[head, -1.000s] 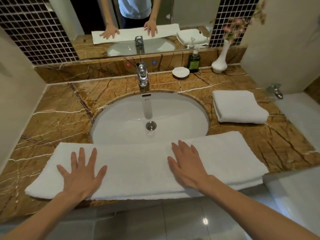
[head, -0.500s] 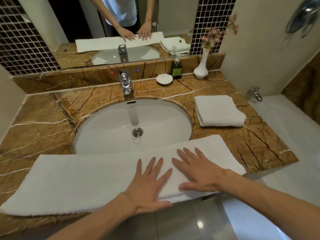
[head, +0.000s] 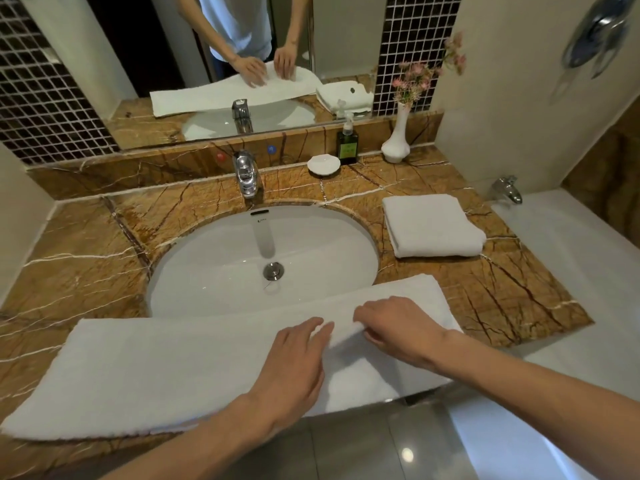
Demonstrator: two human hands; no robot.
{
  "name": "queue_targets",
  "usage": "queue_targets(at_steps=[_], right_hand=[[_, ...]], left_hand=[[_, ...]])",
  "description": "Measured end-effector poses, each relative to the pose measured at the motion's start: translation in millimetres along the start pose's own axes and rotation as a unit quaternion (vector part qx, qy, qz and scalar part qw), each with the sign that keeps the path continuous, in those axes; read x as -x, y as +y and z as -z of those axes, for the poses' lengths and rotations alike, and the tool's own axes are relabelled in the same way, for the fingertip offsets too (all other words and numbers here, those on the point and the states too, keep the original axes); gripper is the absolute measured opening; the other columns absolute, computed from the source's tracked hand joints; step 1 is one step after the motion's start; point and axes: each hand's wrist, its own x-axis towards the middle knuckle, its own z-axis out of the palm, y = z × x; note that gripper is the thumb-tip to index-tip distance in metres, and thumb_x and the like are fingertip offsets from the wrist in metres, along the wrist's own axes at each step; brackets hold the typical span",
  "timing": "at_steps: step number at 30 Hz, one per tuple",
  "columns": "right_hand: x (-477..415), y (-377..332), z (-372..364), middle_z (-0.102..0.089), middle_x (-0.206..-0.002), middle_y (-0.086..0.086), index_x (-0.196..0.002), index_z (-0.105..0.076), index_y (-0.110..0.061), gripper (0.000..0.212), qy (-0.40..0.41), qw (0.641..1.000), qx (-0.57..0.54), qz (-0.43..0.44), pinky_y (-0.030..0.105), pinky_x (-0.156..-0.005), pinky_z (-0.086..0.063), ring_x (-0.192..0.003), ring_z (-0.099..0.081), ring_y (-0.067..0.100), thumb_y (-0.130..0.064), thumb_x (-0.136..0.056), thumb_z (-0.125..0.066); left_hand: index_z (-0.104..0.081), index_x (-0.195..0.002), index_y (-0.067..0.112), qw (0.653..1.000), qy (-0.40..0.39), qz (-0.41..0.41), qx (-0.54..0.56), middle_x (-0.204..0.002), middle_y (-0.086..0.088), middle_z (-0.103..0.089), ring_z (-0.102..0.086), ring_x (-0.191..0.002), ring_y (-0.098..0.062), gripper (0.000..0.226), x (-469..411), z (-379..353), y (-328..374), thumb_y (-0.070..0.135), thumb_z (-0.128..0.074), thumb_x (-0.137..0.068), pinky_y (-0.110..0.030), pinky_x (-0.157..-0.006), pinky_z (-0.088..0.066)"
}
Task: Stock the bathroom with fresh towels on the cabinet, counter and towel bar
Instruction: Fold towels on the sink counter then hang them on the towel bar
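Curling from flat, right hand [head: 398,330] pinches towel [head: 156,368] beside left hand [head: 294,365].

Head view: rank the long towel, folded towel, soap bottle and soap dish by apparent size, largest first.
1. long towel, though it lies nearest the camera
2. folded towel
3. soap bottle and soap dish: too alike to rank
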Motion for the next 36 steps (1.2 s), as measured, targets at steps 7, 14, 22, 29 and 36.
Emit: queue_targets(at_steps=[7,14,22,29,36], right_hand=[[-23.0,-1.3,24.7,-0.063,-0.094,0.007,-0.097,-0.054,-0.014,0.013,-0.004,1.000,-0.019,0.012,0.041,-0.069,-0.046,-0.086,-0.058,0.030,-0.020,-0.091,-0.043],[-0.1,-2.3,16.2,-0.057,-0.082,0.006,-0.093,-0.055,-0.013,0.012,-0.027,0.991,0.076,0.104,0.037,-0.056,-0.044,-0.069,-0.052,0.025,-0.013,-0.081,-0.054],[55.7,39.8,-4.5,-0.059,-0.081,0.000,-0.088,-0.063,-0.017,0.052,-0.033,0.983,0.182,0.019,0.029,-0.060,-0.046,-0.068,-0.053,0.015,-0.002,-0.040,-0.078],[82.8,62.7,0.9,-0.055,-0.075,-0.004,-0.080,-0.064,-0.022,0.054,-0.053,0.974,0.216,0.034,0.026,-0.054,-0.045,-0.062,-0.049,0.012,-0.006,-0.033,-0.084],[66.8,58.0,4.6,-0.051,-0.078,-0.006,-0.087,-0.055,-0.028,0.016,-0.085,0.989,0.104,0.056,0.029,-0.062,-0.043,-0.064,-0.044,0.011,-0.041,-0.079,-0.050]], left_hand=[[-0.044,-0.124,0.007,0.985,0.152,-0.083,0.003,-0.118,-0.015,-0.046,-0.047,-0.104,-0.029,0.057,2.3,-12.4,26.0,0.018,-0.061,-0.071,-0.039,-0.086,-0.048],[-0.052,-0.123,0.021,0.998,-0.048,0.033,-0.036,-0.115,-0.001,-0.057,-0.054,-0.103,-0.024,0.033,-11.2,-0.5,-15.2,0.026,-0.047,-0.091,-0.030,-0.079,-0.037],[-0.051,-0.117,0.016,0.990,-0.127,-0.063,-0.011,-0.111,-0.003,-0.052,-0.050,-0.097,-0.022,0.030,-5.7,-3.0,-19.5,0.029,-0.039,-0.093,-0.033,-0.072,-0.038],[-0.058,-0.107,0.024,0.979,-0.138,-0.015,0.147,-0.101,0.007,-0.062,-0.056,-0.088,-0.012,0.032,-22.8,-3.2,-28.4,0.041,-0.034,-0.096,-0.030,-0.080,-0.045],[-0.037,-0.141,0.014,0.976,-0.144,0.159,0.043,-0.147,-0.007,-0.038,-0.035,-0.134,-0.024,0.061,-62.6,-16.0,-85.6,0.050,-0.041,-0.093,-0.036,-0.109,-0.024]])
